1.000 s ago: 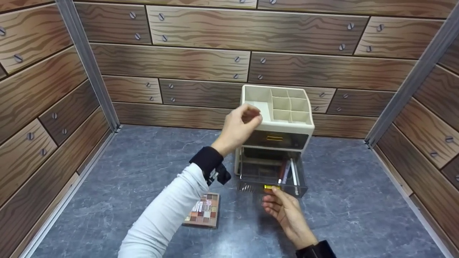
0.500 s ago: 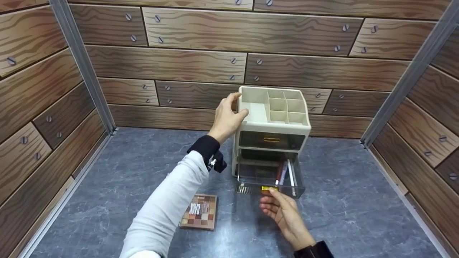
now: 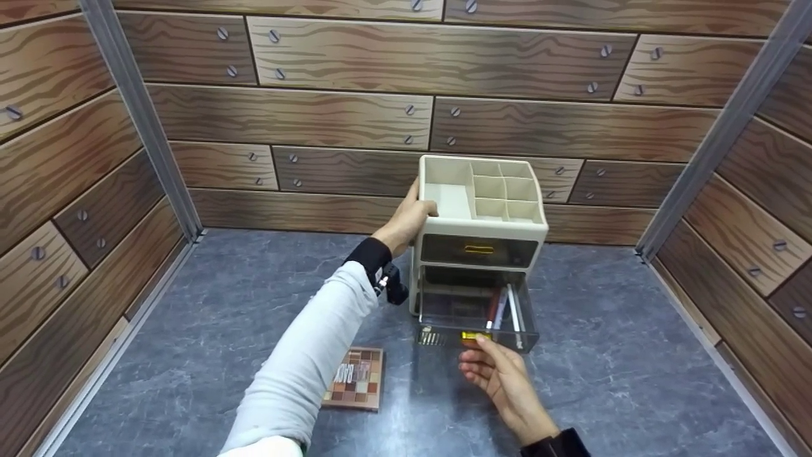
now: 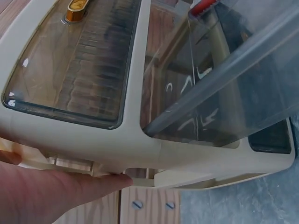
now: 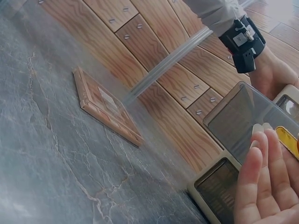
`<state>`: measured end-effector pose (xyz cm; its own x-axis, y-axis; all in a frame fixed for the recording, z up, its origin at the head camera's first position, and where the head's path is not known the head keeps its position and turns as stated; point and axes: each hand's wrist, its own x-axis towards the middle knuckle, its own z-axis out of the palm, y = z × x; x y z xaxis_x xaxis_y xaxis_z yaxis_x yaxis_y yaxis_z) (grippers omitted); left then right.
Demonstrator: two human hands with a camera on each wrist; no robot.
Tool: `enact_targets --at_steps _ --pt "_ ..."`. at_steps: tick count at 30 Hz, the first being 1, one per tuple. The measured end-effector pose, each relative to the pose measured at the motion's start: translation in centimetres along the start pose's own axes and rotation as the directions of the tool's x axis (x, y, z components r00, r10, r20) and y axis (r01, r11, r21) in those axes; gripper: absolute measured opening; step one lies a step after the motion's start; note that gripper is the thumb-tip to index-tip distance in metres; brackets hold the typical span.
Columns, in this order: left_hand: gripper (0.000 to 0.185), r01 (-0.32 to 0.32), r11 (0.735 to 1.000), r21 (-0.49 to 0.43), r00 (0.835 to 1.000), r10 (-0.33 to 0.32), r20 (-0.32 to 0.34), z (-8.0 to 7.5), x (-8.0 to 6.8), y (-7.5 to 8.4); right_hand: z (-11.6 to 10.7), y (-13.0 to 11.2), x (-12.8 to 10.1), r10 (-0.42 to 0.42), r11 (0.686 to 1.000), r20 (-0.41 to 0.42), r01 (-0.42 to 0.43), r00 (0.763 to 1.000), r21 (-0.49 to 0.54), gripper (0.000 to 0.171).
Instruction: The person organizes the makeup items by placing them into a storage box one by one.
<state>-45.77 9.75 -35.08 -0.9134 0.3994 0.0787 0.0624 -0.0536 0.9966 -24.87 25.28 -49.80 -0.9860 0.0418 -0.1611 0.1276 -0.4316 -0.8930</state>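
A cream organizer [image 3: 534, 227] stands on the grey floor near the back wall. Its top holds several open compartments. The upper drawer [image 3: 477, 249] is closed. The clear lower drawer [image 3: 457, 311] is pulled out, with a few slim sticks [image 3: 501, 308] lying inside. My left hand [image 3: 409, 219] grips the organizer's upper left side, thumb on the rim; the left wrist view shows it [image 4: 46, 196] pressed along the cream frame [image 4: 140, 144]. My right hand [image 3: 491, 371] is open, its fingertips [image 5: 261, 154] touching the lower drawer's front by the gold handle [image 3: 471, 336].
An eyeshadow palette [image 3: 356, 379] lies flat on the floor, left of my right hand and under my left forearm; in the right wrist view the palette [image 5: 107, 107] shows too. Wood-patterned walls [image 3: 355, 114] close in the back and both sides.
My left hand has slid from the organizer's top front down onto its upper left side. My right hand has stayed at the lower drawer's handle, and that drawer has stayed pulled out.
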Motion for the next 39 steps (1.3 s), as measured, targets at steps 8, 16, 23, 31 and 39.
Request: enact_targets --at_steps 8,16,23,31,39 --pt "0.098 -0.011 0.998 -0.061 0.998 0.014 0.058 0.6 0.0 -0.5 -0.2 -0.1 -0.1 -0.014 1.0 -0.023 0.014 1.0 -0.011 0.021" --pt "0.097 -0.004 0.999 -0.043 0.999 0.006 0.051 0.7 0.0 -0.6 0.2 -0.3 0.2 -0.057 0.998 -0.045 0.057 0.997 0.0 0.02" --pt "0.097 -0.066 0.996 -0.064 0.995 0.071 0.073 0.8 0.3 -0.3 0.9 -0.8 1.8 -0.085 0.996 -0.094 0.087 0.992 0.022 0.021" --pt "0.098 -0.086 0.993 -0.076 0.994 0.09 0.055 0.5 0.4 -0.4 1.4 -1.3 4.2 -0.132 0.991 -0.091 0.134 0.987 0.01 0.025" --pt "0.094 -0.019 0.997 -0.076 0.998 0.024 0.061 0.1 0.0 -0.7 1.5 -1.4 5.1 -0.122 0.993 -0.127 0.121 0.984 -0.015 0.025"
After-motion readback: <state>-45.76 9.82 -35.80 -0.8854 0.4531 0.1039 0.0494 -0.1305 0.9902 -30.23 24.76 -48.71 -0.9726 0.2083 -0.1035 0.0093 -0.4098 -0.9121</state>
